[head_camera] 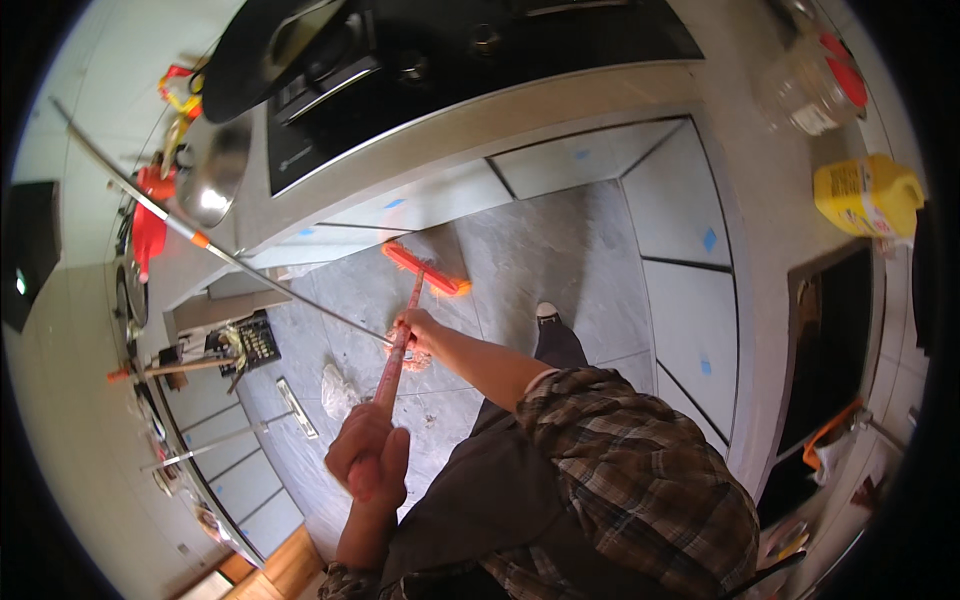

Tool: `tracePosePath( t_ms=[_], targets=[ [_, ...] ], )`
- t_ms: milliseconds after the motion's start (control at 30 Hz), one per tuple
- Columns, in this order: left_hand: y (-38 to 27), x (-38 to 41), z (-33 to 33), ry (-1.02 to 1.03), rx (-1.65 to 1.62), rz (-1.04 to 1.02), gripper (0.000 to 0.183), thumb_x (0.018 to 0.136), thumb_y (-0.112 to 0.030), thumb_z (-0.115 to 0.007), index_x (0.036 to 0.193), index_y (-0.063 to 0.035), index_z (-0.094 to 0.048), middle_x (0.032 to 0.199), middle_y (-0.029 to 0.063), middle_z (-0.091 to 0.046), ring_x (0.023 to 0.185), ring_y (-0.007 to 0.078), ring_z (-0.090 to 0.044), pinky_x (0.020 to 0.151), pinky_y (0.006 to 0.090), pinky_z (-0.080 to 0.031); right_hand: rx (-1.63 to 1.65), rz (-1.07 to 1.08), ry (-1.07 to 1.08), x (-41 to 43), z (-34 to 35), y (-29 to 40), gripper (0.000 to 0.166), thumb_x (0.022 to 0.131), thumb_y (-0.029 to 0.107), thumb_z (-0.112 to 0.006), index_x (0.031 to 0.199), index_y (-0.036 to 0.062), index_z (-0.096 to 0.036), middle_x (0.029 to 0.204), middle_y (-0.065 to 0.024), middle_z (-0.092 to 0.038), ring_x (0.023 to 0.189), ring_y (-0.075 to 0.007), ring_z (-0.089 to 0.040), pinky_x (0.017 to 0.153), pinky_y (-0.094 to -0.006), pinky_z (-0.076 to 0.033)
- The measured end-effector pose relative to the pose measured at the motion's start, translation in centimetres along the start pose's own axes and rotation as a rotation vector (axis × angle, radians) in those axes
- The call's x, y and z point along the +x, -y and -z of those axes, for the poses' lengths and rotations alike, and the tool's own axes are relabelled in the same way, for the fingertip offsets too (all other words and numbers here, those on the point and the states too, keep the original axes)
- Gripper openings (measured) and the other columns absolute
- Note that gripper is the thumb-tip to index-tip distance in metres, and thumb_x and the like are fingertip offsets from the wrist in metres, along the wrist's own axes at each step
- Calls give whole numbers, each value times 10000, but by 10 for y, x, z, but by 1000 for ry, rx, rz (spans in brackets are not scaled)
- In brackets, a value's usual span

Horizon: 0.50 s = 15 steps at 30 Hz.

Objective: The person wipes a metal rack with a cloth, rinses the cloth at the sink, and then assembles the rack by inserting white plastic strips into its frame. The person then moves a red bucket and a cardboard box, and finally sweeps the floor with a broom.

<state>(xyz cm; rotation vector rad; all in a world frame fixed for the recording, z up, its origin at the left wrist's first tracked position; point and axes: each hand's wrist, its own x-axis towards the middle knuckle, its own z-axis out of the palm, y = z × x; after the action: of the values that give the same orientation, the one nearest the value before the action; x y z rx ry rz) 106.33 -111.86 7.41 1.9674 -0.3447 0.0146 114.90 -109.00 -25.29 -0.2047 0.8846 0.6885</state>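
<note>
A broom with a pink-red handle [391, 377] slants away from me over the grey tiled floor. My left hand [367, 450] is closed around its near end. Farther down the same handle, my right hand [418, 330] grips it. The orange-red broom head [420, 268] with orange bristles is low at the floor, close to the white cabinets under the cooktop. Partly hidden behind my right hand and the handle lies a pinkish string mop head [417, 361]. A long metal pole [262, 278] with an orange band runs to it from the upper left.
A crumpled clear plastic bag [339, 391] and a flat mop [297, 409] lie at left. Beyond them stands a black crate [259, 339]. Cabinets [686, 315] border the right side. Above are a black cooktop [465, 56], a wok lid [215, 176] and a yellow jug [862, 196].
</note>
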Motion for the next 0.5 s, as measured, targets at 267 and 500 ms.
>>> tracePosePath(
  t_ms=[267, 500],
  targets=[
    [-18, -54, 71, -334, -318, 18, 162, 670, -42, -548, 559, -44, -429, 497, 67, -454, 478, 165, -425, 517, 310, -363, -162, 64, -32, -97, 29, -18, 97, 697, 83, -492, 646, 78, -410, 564, -46, -399, 479, -161, -440, 379, -308, -360],
    [89, -77, 58, -471, -631, 311, 113, 681, 42, -522, 604, -29, -481, 613, 77, -527, 592, 168, -494, 635, 308, -408, -159, 430, -494, -21, 108, 29, 102, 615, 7, -445, 597, 93, -394, 519, -37, -372, 426, -159, -401, 338, -285, -311]
  ],
)
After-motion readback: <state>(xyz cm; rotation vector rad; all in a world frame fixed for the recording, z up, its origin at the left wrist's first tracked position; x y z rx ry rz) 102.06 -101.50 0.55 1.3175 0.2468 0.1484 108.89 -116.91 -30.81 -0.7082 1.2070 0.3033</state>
